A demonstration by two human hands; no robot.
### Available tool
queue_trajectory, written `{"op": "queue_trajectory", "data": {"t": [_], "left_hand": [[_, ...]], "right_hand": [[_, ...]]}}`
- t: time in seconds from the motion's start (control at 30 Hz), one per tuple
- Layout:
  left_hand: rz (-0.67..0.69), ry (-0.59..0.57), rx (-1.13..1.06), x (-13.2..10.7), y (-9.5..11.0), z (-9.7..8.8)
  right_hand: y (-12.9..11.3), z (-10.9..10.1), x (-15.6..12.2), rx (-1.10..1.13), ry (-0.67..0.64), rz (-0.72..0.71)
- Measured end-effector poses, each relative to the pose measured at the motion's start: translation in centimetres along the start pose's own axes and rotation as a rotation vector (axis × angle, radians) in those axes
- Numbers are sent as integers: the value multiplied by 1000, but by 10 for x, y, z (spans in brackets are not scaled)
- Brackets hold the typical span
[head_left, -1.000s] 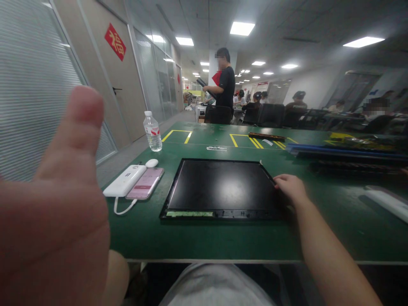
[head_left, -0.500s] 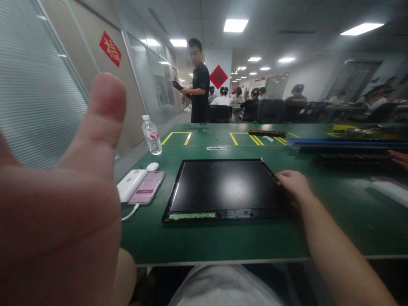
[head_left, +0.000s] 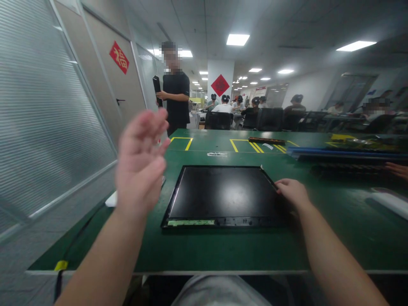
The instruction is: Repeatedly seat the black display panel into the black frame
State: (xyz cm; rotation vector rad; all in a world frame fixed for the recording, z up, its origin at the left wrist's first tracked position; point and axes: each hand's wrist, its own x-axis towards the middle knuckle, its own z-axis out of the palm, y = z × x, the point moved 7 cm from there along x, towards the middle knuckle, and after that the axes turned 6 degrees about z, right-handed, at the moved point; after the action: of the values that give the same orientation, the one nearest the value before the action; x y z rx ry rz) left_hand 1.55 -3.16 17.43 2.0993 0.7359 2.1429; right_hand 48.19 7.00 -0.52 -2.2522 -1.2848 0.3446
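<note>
One screen (head_left: 223,192) lies flat, edge seemingly pinched by the right hand (head_left: 293,194); the raised left hand (head_left: 139,165), fingers loosely parted, partly hides one white power bank (head_left: 111,199).

Okay so the screen panel (head_left: 219,193) lies on the near half of the desk (head_left: 204,250), with the right hand (head_left: 291,191) at its right edge and the left hand (head_left: 140,165) up in the air off to its left. Over on the right there's a pile of long strips (head_left: 344,154) with someone else's hand (head_left: 398,169) just nearer at the edge of view, while a narrow bar (head_left: 266,140) lies beyond the panel on the far side. Past the desk, a person (head_left: 177,93) stands far left, left of some chairs (head_left: 270,119).
</note>
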Motion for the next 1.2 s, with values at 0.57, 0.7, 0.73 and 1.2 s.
{"op": "queue_trajectory", "data": {"t": [0.57, 0.7, 0.73, 1.2], "left_hand": [[-816, -551, 470, -127, -181, 10], [-973, -339, 147, -131, -188, 8], [-1026, -276, 32, -132, -188, 10], [-1404, 71, -353, -139, -185, 12]], "right_hand": [[-1, -1, 1, -30, -15, 10], [-1, -1, 1, -29, -30, 19], [-1, -1, 1, -24, -32, 17], [2, 0, 6, -25, -20, 14]]}}
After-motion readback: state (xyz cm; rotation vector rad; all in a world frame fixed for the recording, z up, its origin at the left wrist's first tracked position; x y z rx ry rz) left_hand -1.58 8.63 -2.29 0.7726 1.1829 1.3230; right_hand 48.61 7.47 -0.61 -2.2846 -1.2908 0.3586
